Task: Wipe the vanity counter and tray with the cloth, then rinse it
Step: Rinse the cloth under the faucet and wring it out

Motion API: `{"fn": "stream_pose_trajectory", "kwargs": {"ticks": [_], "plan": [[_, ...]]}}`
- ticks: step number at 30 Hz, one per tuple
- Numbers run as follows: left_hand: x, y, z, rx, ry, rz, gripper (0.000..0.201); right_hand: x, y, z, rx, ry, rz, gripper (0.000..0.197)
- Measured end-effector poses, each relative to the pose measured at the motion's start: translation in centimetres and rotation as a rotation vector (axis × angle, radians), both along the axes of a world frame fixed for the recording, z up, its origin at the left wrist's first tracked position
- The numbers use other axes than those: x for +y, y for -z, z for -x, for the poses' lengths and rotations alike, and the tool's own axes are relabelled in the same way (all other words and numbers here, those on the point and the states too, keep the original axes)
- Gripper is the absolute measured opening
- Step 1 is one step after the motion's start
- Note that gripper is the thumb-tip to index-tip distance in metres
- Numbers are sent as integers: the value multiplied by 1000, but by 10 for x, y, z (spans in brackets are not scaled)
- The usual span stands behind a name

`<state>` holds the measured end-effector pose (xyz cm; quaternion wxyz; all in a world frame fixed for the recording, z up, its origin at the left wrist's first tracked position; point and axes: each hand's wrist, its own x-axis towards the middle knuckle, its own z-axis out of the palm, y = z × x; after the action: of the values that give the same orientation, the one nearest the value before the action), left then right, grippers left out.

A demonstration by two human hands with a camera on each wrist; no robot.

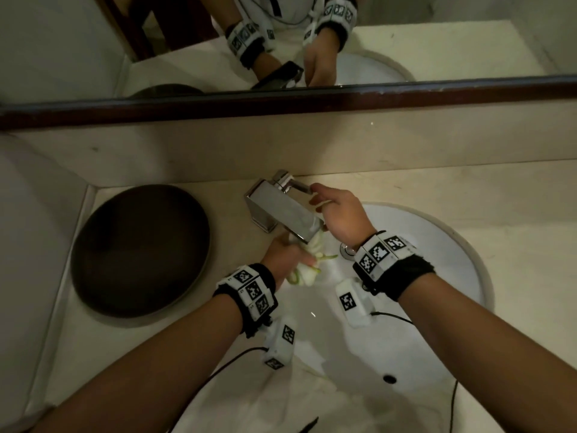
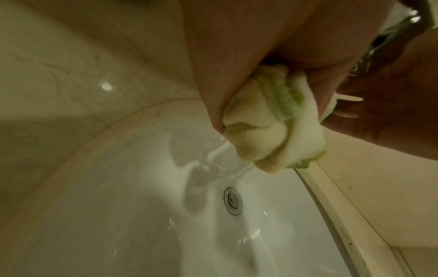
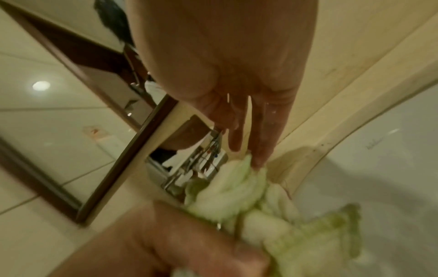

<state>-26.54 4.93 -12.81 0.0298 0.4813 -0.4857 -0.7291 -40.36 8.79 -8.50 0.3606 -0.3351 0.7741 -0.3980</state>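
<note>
The fingers (image 2: pixel 208 105) of the left hand (image 1: pixel 282 257) were curled tight round the cloth (image 2: pixel 267 131), which was bunched into a wet wad just under the faucet (image 1: pixel 281 210) spout, near the centre of the head view. In the left wrist view, thin streams of water were seen running off the bottom of the wad into the sink (image 2: pixel 142 224), toward the drain (image 2: pixel 233 201) at lower centre. The right hand (image 1: pixel 342 214) was up at the faucet lever (image 1: pixel 299 186), fingers (image 3: pixel 263 142) mostly straight and slightly apart; in the right wrist view the lowest fingertip was touching the top of the cloth. Whether the lever was actually pinched couldn't be told, the contact being hidden behind the hand.

So the rinse looked to be the step in hand, with the wiping judged done. Probably best handled like this: the wad should be loosened and refolded under the flow, since a tight ball only gets rinsed on the outside. The green-edged folds would need opening up. The squeeze should be kept low over the basin so the worktop (image 1: pixel 515 214) and the dark round tray (image 1: pixel 140 251) at the left of the frame aren't splashed again. The flow should be kept moderate too, and shut off before the final wring.
</note>
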Motion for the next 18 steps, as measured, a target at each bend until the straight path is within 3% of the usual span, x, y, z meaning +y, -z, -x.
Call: {"fn": "stream_pose_trajectory", "kwargs": {"ticks": [2,6,8,10,13,16,18], "plan": [[5,-5,-2,0,39,29,36,7,-5,1,-40,5,-24,57],[19,-13,-8,20,159,97,44,37,-7,-15,-15,74,-170,42],[28,-19,-8,5,308,201,50,58,-7,-32,-132,0,-298,46],[40,-20,-7,22,437,315,70,79,-9,-45,-361,-9,-348,47],[58,-25,-6,-38,455,522,94,99,-10,-51,-609,205,-279,33],[68,-33,-4,-7,418,584,104,108,-7,-42,-555,350,-175,19],[70,-41,-1,6,415,512,110,111,-10,-38,-537,404,-100,19]]}}
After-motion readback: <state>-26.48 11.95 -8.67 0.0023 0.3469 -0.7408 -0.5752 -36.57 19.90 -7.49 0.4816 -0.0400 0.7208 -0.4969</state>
